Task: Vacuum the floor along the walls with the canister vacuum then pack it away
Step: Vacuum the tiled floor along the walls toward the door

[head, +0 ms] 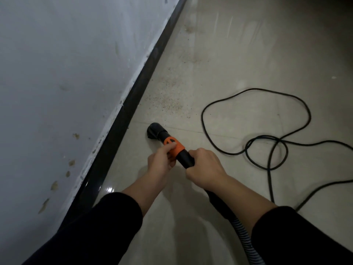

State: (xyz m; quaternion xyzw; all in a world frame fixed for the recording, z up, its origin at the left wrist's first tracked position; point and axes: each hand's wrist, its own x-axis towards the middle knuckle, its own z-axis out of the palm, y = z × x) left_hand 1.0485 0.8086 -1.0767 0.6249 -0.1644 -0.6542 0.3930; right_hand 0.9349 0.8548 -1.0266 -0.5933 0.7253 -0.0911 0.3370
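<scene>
Black cloth covers both forearms at the bottom edge: the left sleeve [107,222] and the right sleeve [298,236], each pushed back from the wrist. A ribbed vacuum hose [243,232], striped dark and pale, runs up from the lower edge beneath the right forearm and joins a smooth black tube [184,158].

The right hand [205,167] is wrapped round that tube, fingers curled over the top of it in a full grip. Just ahead of it, the left hand [161,161] holds an orange collar [177,148] fitted on the tube, thumb and fingers closed on it from the wall side. The two hands sit close together, with a short stretch of black tube showing between them.

Beyond the collar the tube ends in a small black nozzle [155,131], tipped down onto the pale tiled floor [248,54] close to a dark skirting board [129,108], though not touching it. A tile joint crosses the floor right by the nozzle.

Further on, a scatter of brownish grit [170,98] lies along the foot of the skirting board, thinning as it goes away. To the right a thin black cord [279,140] lies in loose loops on the tiles, well apart from the nozzle.

On the left rises a grey-white wall [66,64], scuffed, with several yellowish marks [54,185] low down.
</scene>
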